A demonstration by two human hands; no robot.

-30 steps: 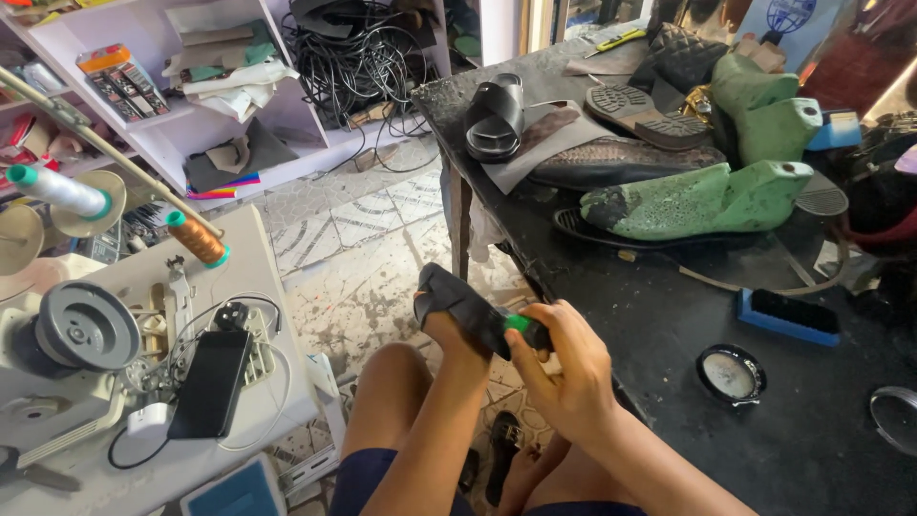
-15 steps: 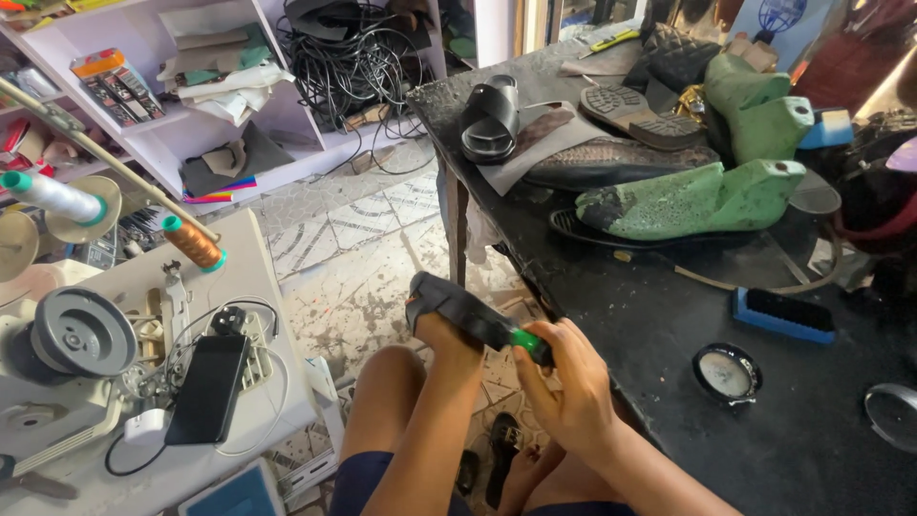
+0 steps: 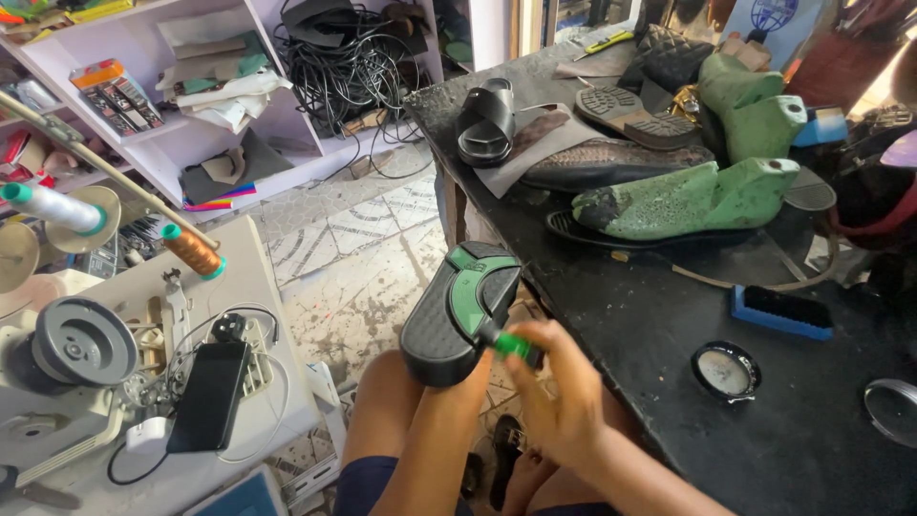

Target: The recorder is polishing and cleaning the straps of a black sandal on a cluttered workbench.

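My left hand (image 3: 457, 382) is mostly hidden under a black shoe sole (image 3: 457, 313) with green panels, which it holds up, tread towards me, over my knees. My right hand (image 3: 559, 397) grips a small green-handled tool (image 3: 508, 342) whose tip touches the sole's green panel. Both hands are just off the near left edge of the dark worktable (image 3: 659, 325).
On the worktable stand two green shoe lasts (image 3: 697, 199), a black sandal (image 3: 485, 122), soles, a blue brush (image 3: 781, 311) and a round tin (image 3: 725, 370). At left is a white sewing machine (image 3: 143, 382) with a phone (image 3: 208, 395) and thread spools. Shelves with cables stand behind.
The sole has been turned so its green-panelled tread now faces up towards me. My right hand has kept the green tool against it, and the view has moved in closer.
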